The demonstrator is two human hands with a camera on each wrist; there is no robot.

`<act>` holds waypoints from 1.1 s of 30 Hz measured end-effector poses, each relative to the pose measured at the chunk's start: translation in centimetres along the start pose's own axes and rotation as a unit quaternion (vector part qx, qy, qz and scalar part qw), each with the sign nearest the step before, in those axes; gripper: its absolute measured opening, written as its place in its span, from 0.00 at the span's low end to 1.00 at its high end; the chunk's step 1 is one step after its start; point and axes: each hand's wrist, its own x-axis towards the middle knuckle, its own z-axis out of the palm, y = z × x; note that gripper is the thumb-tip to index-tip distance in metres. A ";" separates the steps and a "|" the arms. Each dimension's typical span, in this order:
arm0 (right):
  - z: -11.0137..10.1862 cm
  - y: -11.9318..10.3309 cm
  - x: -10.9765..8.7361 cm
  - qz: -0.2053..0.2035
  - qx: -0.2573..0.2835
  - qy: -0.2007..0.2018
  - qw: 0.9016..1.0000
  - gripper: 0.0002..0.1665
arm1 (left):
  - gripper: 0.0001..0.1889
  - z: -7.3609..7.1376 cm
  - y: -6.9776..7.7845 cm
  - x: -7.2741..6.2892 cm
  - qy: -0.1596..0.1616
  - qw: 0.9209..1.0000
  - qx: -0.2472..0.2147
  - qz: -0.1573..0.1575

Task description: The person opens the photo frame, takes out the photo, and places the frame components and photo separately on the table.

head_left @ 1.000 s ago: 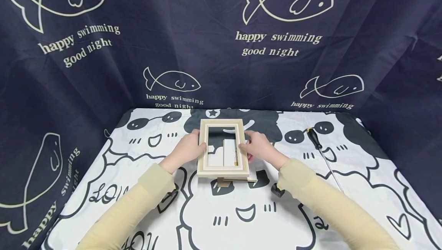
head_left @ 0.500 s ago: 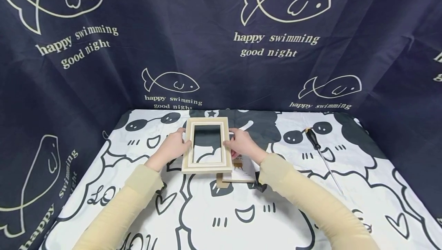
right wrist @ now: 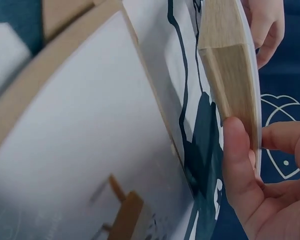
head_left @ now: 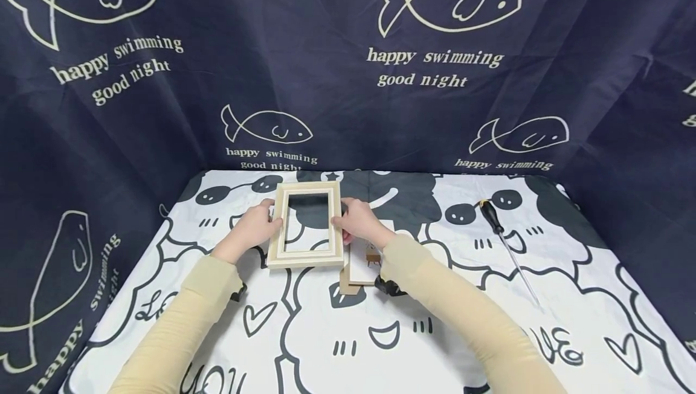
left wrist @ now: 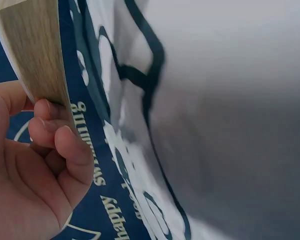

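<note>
A pale wooden picture frame (head_left: 306,258) with an open middle is held upright-tilted over the left-centre of the table. My left hand (head_left: 249,229) grips its left side, thumb on the front and fingers behind. On the opposite side my right hand (head_left: 363,222) pinches the other rail in the same way. The left wrist view shows curled fingers (left wrist: 72,145) at the bare wooden rail. A white print (head_left: 359,272) with a small brown furniture drawing lies below my right hand, partly covered by that wrist. Brown board (head_left: 349,288) sticks out from under the print.
A screwdriver (head_left: 492,217) with a black handle and long metal shaft lies on the right part of the table. White cloth with black cartoon drawings (head_left: 391,352) covers the tabletop. A dark blue fish-print curtain (head_left: 348,92) hangs behind and at both sides.
Both hands have carried the picture frame to the left, off the print and board, which now show more. The screwdriver stays where it was.
</note>
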 end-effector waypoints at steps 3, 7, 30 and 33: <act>0.6 -0.1 0.5 0.000 -0.004 -0.004 1.000 0.39 | 0.32 0.0 -0.8 0.2 -0.007 1.000 -0.004 -0.003; 1.3 -0.1 1.1 -0.008 -0.031 -0.004 0.999 0.38 | 0.32 0.1 -1.9 0.5 -0.018 1.000 -0.002 -0.009; 3.2 0.0 2.5 -0.002 -0.052 -0.019 0.998 0.35 | 0.32 0.0 -4.1 1.7 -0.064 0.998 0.001 -0.027; 3.3 0.1 2.7 0.000 -0.040 -0.023 0.999 0.35 | 0.32 0.0 -4.2 1.8 -0.068 0.997 0.008 -0.030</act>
